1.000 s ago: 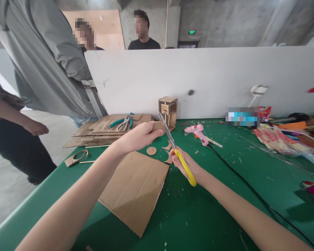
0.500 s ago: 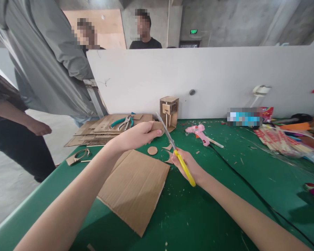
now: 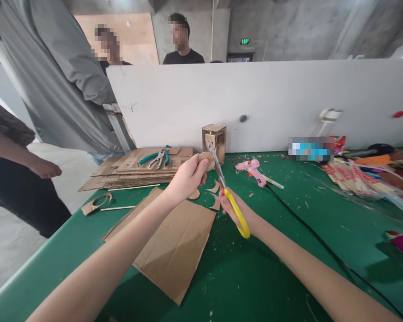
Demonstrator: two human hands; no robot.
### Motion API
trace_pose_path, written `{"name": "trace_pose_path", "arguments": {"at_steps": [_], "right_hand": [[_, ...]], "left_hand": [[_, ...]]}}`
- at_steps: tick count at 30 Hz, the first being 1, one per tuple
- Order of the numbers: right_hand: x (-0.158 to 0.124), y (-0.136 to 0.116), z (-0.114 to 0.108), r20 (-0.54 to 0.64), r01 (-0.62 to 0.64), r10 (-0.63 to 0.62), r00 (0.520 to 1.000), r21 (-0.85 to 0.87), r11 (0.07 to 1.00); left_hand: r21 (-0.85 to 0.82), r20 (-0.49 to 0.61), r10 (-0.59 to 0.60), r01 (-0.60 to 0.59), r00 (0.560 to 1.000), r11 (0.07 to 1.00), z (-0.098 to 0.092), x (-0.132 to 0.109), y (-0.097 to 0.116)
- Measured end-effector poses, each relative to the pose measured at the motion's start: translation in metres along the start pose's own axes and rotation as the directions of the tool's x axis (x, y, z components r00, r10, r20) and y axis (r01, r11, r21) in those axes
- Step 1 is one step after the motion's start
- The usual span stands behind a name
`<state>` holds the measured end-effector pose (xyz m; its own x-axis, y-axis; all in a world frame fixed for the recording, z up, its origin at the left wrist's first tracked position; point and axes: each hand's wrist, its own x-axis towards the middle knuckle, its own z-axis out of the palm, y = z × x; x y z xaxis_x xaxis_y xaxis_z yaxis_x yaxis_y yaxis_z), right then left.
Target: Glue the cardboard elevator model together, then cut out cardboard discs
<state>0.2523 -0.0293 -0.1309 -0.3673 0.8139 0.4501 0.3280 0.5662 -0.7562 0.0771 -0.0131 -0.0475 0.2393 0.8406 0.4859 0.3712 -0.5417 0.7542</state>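
Note:
Between the thumb and fingers of my left hand (image 3: 189, 176) is a small rounded cardboard piece (image 3: 206, 157). My right hand (image 3: 237, 210) grips yellow-handled scissors (image 3: 237, 211), whose blades point up and away beside the piece's right edge. Whether the blades touch the cardboard I cannot tell. Below my hands lie a cardboard disc (image 3: 195, 195), partly covered by my left hand, and curved cardboard offcuts (image 3: 216, 202). A large cardboard sheet (image 3: 177, 250) rests under my left forearm. Behind the blades stands a small cardboard box model (image 3: 221, 145).
Stacked cardboard (image 3: 121, 167) carries teal-handled pliers (image 3: 159, 158) at back left. A pink glue gun (image 3: 253, 170) lies right of the scissors, its black cable (image 3: 309, 228) crossing the green table. Packaged sticks (image 3: 349, 179) lie farther right. A white panel (image 3: 262, 98) closes the back; people stand beyond and at left.
My left hand has turned the cardboard piece, so its rounded face now shows. The scissor blades have opened a little, and the left forearm has shifted right.

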Motion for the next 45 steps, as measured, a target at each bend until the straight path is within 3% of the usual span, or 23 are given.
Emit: {"name": "trace_pose_path", "arguments": {"at_steps": [11, 18, 21, 26, 33, 39, 45], "right_hand": [[0.000, 0.001, 0.002, 0.005, -0.121, 0.122, 0.993, -0.071, 0.990], [-0.002, 0.003, 0.010, -0.029, -0.105, 0.104, 0.994, -0.021, 0.994], [-0.002, 0.009, 0.012, -0.004, -0.071, 0.071, 0.997, 0.030, 0.997], [-0.001, 0.015, 0.010, 0.008, -0.022, 0.022, 1.000, 0.041, 0.999], [-0.001, 0.003, 0.003, 0.031, -0.087, 0.089, 0.996, -0.071, 0.994], [-0.001, 0.001, -0.001, 0.018, -0.133, 0.136, 0.991, -0.105, 0.986], [-0.001, 0.011, 0.002, 0.059, -0.089, 0.090, 0.994, -0.029, 0.996]], "left_hand": [[0.057, 0.041, -0.006, 0.003, 0.999, 0.998, -0.008, 0.001, 0.004], [-0.388, -0.113, -0.086, 0.035, 0.990, 0.921, 0.019, -0.003, -0.001], [-0.347, -0.115, -0.089, 0.044, 0.989, 0.937, 0.021, -0.003, 0.000], [-0.143, 0.000, -0.040, 0.040, 0.999, 0.989, 0.004, -0.001, 0.004], [0.032, 0.039, -0.060, 0.059, 0.997, 0.998, -0.004, -0.003, 0.012], [0.097, 0.075, -0.054, 0.046, 0.996, 0.994, -0.009, -0.001, 0.015], [-0.001, 0.116, -0.103, 0.104, 0.988, 0.995, -0.013, 0.000, 0.016]]}}
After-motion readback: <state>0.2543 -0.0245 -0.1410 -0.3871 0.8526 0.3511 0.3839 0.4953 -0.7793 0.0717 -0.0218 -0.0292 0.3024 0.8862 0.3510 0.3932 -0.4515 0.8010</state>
